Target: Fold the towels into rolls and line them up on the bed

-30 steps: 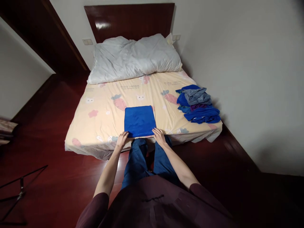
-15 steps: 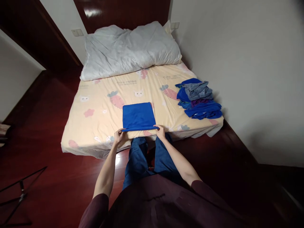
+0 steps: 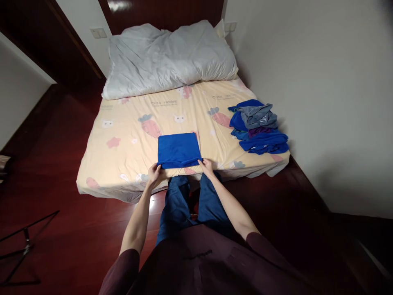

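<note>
A blue cloth (image 3: 178, 146), folded into a rectangle, lies flat near the front edge of the bed. It may be a garment, but its kind does not show. My left hand (image 3: 154, 172) pinches the near left corner between thumb and fingers. At the near right corner, my right hand (image 3: 206, 166) grips the cloth the same way. Between the two hands the near edge is turned up into a narrow, slightly wrinkled fold lying over the cloth.
The bed sheet (image 3: 123, 141) is cream with carrot and rabbit prints. On its right side sits a pile of blue, grey and purple clothes (image 3: 259, 127). A bulky white quilt (image 3: 168, 59) lies at the headboard. A black metal stand (image 3: 27, 241) is on the floor at left.
The near edge of the blue cloth has been turned up and away from me, forming a narrow fold. Both hands moved slightly forward with it.
</note>
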A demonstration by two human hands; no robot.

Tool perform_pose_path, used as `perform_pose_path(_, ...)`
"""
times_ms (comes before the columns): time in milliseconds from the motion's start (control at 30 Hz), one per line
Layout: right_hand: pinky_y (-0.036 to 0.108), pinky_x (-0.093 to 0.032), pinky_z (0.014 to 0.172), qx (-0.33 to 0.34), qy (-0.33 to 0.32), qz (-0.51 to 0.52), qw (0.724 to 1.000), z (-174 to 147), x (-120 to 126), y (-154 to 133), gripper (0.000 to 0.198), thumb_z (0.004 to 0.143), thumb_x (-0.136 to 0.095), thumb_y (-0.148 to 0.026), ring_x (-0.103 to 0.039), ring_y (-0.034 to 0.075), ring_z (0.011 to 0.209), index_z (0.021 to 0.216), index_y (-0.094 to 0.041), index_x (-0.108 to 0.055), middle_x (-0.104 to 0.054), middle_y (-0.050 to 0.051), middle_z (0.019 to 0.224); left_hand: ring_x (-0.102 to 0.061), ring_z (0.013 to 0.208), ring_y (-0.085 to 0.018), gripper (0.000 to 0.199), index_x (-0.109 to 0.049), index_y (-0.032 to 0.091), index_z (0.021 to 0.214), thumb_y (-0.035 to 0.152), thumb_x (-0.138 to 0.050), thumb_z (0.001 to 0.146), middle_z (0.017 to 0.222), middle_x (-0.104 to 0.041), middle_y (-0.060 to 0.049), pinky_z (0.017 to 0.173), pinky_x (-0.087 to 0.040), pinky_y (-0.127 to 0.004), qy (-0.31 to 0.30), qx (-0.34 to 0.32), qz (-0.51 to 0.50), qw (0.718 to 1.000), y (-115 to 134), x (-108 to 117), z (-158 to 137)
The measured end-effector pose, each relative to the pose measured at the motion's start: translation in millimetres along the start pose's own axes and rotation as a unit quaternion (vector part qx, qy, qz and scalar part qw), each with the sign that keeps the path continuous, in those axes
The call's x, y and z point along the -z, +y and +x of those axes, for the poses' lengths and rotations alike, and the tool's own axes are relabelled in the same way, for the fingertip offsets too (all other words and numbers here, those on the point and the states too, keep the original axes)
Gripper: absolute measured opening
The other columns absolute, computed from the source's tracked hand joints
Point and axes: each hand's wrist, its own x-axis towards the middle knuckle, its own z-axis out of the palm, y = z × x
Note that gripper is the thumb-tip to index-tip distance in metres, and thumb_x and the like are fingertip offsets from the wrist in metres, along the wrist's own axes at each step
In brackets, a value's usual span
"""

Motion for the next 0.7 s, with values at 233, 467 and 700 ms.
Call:
perform_pose_path(233,0.024,-0.032,0.048,-0.018,0.006,-0.018,1.000,6,7,3,0.059,0.074,-0.065,-0.076,-0.035,0.010,0.052,0.060,-0.026,-0.038,-0.034,-0.007,0.053,-0.057,0.069,-0.016,0.041,-0.065,0.018,0.079,0.059,-0.063,0.083,0.072,-0.063,-0.004,0.062,-0.045,-0.026,0.023,0.018,0.002,1.000,-13,6,0)
perform_pose_path(467,0.026,-0.039,0.050,-0.026,0.000,-0.026,0.999,-1,13,-3,0.052,0.073,-0.067,-0.072,-0.045,0.014,0.053,0.062,-0.023,-0.051,-0.047,-0.004,0.053,-0.058,0.062,-0.017,0.051,-0.067,0.017,0.082,0.068,-0.066,0.079,0.071,-0.065,-0.005,0.057,-0.046,-0.027,0.036,0.051,-0.019,0.998,-18,3,-5)
perform_pose_path(700,0.027,-0.043,0.055,-0.024,0.016,-0.016,0.999,-6,10,-6,0.053,0.072,-0.066,-0.074,-0.054,0.016,0.058,0.064,-0.022,-0.057,-0.059,0.002,0.059,-0.065,0.071,-0.019,0.059,-0.070,0.014,0.099,0.069,-0.067,0.078,0.089,-0.073,-0.010,0.064,-0.053,-0.029,0.062,0.059,-0.039,0.996,-13,1,-17)
